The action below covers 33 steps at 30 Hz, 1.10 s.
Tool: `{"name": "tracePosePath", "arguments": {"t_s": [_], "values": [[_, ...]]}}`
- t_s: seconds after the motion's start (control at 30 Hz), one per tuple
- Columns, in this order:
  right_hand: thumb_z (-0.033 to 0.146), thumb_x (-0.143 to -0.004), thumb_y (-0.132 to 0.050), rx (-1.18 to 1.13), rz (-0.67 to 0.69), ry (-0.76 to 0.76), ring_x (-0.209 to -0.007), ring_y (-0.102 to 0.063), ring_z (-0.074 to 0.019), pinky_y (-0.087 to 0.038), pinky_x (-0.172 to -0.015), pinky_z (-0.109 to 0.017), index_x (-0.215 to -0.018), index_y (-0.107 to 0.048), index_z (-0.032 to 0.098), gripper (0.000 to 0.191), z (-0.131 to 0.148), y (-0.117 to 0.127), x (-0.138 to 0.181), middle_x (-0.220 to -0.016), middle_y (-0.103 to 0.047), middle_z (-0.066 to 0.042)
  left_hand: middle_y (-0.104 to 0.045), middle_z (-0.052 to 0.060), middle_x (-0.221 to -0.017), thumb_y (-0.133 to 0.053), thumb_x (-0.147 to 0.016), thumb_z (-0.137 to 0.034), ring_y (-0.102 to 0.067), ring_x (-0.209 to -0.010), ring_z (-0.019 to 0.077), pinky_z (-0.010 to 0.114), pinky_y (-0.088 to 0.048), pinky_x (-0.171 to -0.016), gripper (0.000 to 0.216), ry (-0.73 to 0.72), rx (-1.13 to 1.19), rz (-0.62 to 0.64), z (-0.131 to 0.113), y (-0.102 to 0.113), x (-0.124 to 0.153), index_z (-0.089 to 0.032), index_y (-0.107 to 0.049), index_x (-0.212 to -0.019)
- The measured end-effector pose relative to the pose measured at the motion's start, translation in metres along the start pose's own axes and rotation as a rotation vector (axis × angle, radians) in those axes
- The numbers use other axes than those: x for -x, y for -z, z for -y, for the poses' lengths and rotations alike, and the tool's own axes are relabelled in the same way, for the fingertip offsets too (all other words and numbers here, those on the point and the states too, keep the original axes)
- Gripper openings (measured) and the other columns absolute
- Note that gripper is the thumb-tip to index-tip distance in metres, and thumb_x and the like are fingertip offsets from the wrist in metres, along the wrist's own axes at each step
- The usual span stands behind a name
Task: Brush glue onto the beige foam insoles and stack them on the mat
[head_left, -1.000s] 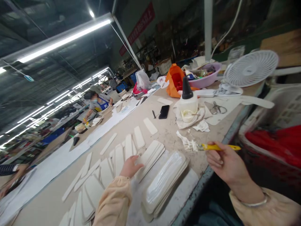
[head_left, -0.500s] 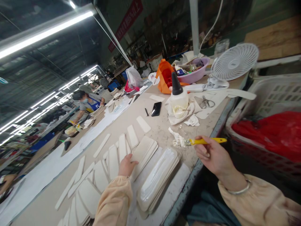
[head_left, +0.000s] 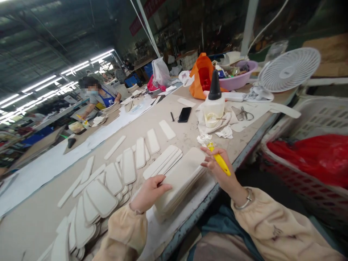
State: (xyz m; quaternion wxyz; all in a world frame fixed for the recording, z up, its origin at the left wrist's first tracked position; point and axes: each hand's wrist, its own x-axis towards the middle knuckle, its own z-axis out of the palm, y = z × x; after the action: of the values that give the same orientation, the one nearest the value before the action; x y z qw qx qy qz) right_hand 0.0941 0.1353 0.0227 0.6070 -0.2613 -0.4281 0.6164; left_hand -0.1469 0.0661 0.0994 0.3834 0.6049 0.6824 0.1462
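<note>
A stack of cream oblong pads (head_left: 181,179) lies at the near edge of the long worktable (head_left: 43,217). My left hand (head_left: 151,192) rests on the stack's near end, fingers curled over its edge. My right hand (head_left: 217,168) grips a yellow-handled brush (head_left: 219,161), its glue-laden bristles pointing up and away just beyond the far end of the stack. More single cream pads (head_left: 108,181) are spread in overlapping rows to the left of the stack.
A white glue bottle with a black nozzle (head_left: 214,103) stands on a rag, with scissors (head_left: 244,115), a black phone (head_left: 184,114), a white fan (head_left: 288,74) and a purple basin (head_left: 239,78) beyond. A white crate with red cloth (head_left: 312,156) sits right. Another person (head_left: 99,96) works far left.
My right hand swung the brush from the table's right side in over the stack. My left hand shifted from the spread pads onto the stack. The glossy top layer no longer shows.
</note>
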Motion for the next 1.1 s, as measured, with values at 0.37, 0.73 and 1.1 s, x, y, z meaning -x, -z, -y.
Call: {"name": "tracePosePath", "arguments": {"t_s": [0.37,0.73,1.1], "values": [[0.038,-0.066,-0.078,0.514,-0.145,0.026,-0.059,-0.057,-0.0144,-0.048,-0.054,-0.03,-0.089,-0.044,0.023,0.044,-0.048,-0.008,-0.009,-0.098,-0.067,-0.005,-0.069,0.002,-0.076,-0.047,-0.089,-0.042,-0.064,-0.075,0.0154,0.028,-0.049,-0.074,0.032,-0.034,0.13,-0.437,0.057,0.006,0.016,-0.017,-0.067,-0.099],[0.043,-0.068,-0.075,0.827,-0.103,0.073,-0.054,-0.053,-0.0136,-0.048,-0.052,-0.03,-0.09,-0.047,0.023,0.041,-0.045,-0.004,-0.012,-0.087,-0.065,-0.003,-0.066,0.004,-0.086,-0.058,-0.085,-0.026,-0.061,-0.084,0.0166,0.031,-0.048,-0.078,0.013,-0.18,0.063,-0.742,0.122,-0.045,0.066,-0.02,-0.068,-0.089],[0.047,-0.067,-0.075,1.022,-0.116,0.123,-0.058,-0.054,-0.0159,-0.047,-0.057,-0.031,-0.091,-0.05,0.023,0.042,-0.047,0.004,-0.016,-0.074,-0.058,0.001,-0.058,0.005,-0.089,-0.058,-0.079,-0.007,-0.057,-0.087,0.0176,0.035,-0.05,-0.079,0.029,-0.454,-0.09,-0.808,0.109,-0.069,0.073,-0.021,-0.065,-0.103]]}}
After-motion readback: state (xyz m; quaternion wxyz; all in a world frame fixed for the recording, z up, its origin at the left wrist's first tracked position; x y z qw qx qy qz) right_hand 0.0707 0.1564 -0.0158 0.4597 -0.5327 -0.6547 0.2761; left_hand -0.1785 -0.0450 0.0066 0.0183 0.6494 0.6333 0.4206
